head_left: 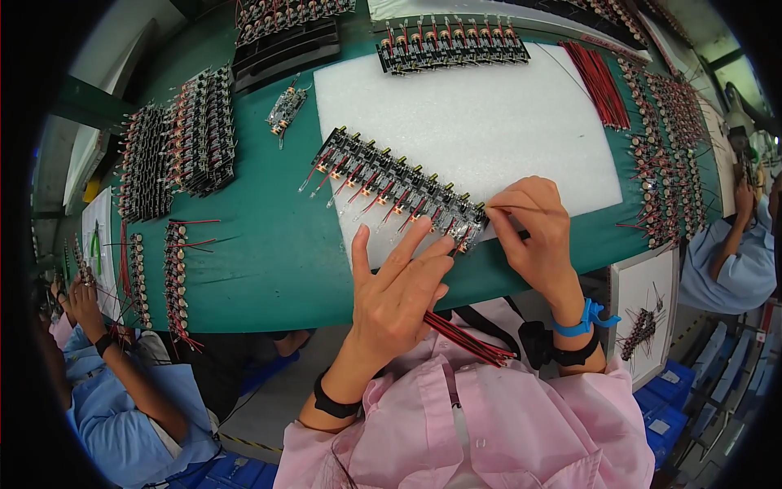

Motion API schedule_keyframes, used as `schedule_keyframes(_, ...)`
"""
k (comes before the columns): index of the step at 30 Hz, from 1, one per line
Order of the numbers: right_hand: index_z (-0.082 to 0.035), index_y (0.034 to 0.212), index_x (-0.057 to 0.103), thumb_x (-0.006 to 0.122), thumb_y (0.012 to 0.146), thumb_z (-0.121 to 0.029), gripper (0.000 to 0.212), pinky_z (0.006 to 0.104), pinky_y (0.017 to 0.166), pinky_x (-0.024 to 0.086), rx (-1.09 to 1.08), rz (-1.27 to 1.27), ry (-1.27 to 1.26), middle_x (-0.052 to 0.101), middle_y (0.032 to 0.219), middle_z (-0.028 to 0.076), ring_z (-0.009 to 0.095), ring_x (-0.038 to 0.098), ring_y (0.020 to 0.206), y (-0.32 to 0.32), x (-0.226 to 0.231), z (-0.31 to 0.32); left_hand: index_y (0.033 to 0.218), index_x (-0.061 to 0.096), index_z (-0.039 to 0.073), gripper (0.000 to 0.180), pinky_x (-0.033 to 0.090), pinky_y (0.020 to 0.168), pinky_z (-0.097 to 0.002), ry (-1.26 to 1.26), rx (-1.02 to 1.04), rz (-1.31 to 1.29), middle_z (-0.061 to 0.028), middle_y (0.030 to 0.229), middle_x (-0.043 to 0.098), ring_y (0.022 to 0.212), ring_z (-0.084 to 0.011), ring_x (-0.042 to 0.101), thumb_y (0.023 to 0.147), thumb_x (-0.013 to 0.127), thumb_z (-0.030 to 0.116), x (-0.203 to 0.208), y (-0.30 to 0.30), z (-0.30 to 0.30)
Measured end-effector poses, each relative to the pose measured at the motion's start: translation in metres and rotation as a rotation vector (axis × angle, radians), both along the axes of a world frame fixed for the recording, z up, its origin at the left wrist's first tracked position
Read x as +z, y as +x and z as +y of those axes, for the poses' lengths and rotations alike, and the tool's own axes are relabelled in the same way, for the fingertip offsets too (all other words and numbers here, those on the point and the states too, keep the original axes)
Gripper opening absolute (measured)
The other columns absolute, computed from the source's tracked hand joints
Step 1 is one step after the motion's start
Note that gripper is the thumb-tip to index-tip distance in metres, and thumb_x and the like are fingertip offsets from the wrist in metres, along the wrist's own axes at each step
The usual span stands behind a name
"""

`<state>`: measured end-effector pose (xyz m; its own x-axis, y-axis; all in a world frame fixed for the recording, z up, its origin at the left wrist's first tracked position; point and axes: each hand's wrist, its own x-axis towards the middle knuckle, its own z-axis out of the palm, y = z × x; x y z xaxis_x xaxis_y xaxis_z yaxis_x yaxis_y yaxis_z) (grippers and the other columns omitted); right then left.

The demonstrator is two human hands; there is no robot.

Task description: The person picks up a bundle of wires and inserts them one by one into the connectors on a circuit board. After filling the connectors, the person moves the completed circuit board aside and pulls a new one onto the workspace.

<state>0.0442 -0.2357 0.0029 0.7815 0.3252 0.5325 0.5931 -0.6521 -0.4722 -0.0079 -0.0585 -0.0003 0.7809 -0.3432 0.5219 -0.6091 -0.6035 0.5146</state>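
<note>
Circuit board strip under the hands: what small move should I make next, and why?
I'd probably press the right end of the circuit board strip gently with the left hand, to steady it. That hand's fingers reach that end, and the right hand is at its tip. A wire bundle juts from under the left palm, so a light press seems safest.

On the tabletop (269, 277), a foam sheet (521, 122) bears a board strip (399, 184), left edge to near edge, and a second strip (452, 50) behind; board stacks (199, 134) lie left, wires (595, 85) apparently on the sheet's far-right corner.
</note>
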Motion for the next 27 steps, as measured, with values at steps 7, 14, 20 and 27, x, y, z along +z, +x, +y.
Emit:
schedule_keyframes(7, -0.002, 0.07, 0.054, 0.06, 0.058, 0.003, 0.015, 0.03, 0.061, 0.035, 0.035, -0.011, 0.013, 0.05, 0.065, 0.006, 0.021, 0.047, 0.061, -0.003, 0.002, 0.001, 0.088, 0.049, 0.002, 0.016, 0.011, 0.091, -0.0524, -0.027, -0.007, -0.003, -0.0096, 0.093, 0.058, 0.103, -0.0282, 0.047, 0.074, 0.05, 0.007, 0.0, 0.0, 0.001)
schedule_keyframes(14, -0.003, 0.072, 0.055, 0.059, 0.059, 0.003, 0.015, 0.031, 0.062, 0.035, 0.051, -0.037, -0.011, 0.05, 0.065, 0.006, 0.022, 0.047, 0.061, -0.01, 0.007, 0.001, 0.078, 0.043, 0.005, 0.026, 0.03, 0.086, -0.0433, -0.674, 0.153, 0.098, -0.0067, 0.067, 0.055, 0.067, -0.0198, 0.055, 0.088, 0.032, 0.026, 0.008, -0.004, 0.007)
schedule_keyframes(20, -0.002, 0.074, 0.055, 0.056, 0.063, 0.003, 0.011, 0.0291, 0.062, 0.037, 0.06, 0.067, 0.047, 0.051, 0.067, 0.008, 0.021, 0.047, 0.061, -0.005, 0.018, -0.007, 0.075, 0.039, 0.006, 0.025, 0.039, 0.069, -0.0321, -1.404, -0.023, 0.759, -0.0001, 0.056, 0.039, 0.051, -0.013, 0.043, 0.088, 0.031, 0.025, 0.03, 0.008, 0.022)
schedule_keyframes(27, 0.002, 0.074, 0.054, 0.055, 0.071, -0.001, 0.005, 0.0205, 0.049, 0.035, 0.108, 0.535, 0.452, 0.05, 0.058, 0.003, 0.008, 0.045, 0.054, 0.008, 0.06, 0.008, 0.09, 0.047, -0.001, 0.029, 0.043, 0.072, -0.0297, -1.589, -0.271, 0.915, -0.0094, 0.079, 0.053, 0.076, -0.0175, 0.053, 0.088, 0.033, 0.025, 0.036, 0.046, 0.002)
